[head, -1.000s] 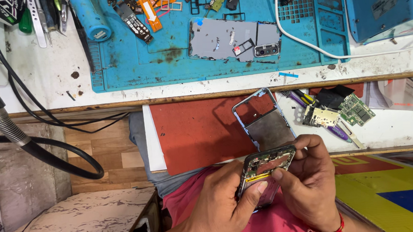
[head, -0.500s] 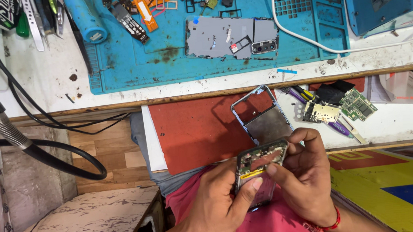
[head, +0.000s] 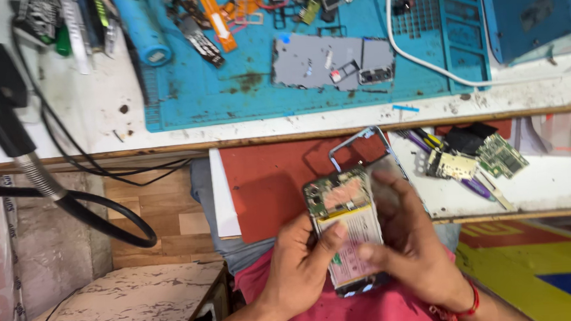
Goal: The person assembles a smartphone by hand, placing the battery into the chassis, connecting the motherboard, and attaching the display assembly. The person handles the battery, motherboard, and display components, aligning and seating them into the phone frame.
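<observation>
At the far left a black flexible gooseneck hose (head: pixel 46 192) loops off the white counter (head: pixel 81 119), well clear of you. Your left hand (head: pixel 302 270) is closed on the opened smartphone with its bare green circuit board and pale battery (head: pixel 346 226), thumb pressed flat on the battery so the body stays steady and faces up at you over your lap. Behind it lies the red rectangular mat (head: pixel 267 181), which gives you open room to set parts down. Your right hand (head: pixel 410 242) clasps the phone's right edge, fingers curled over it, with the thin blue-grey phone frame (head: pixel 363 146) just beyond. To the right, loose green circuit boards (head: pixel 487 156) crowd the lower counter's edge, so there is less room there. The blue work mat (head: pixel 229 85) above is cluttered.
</observation>
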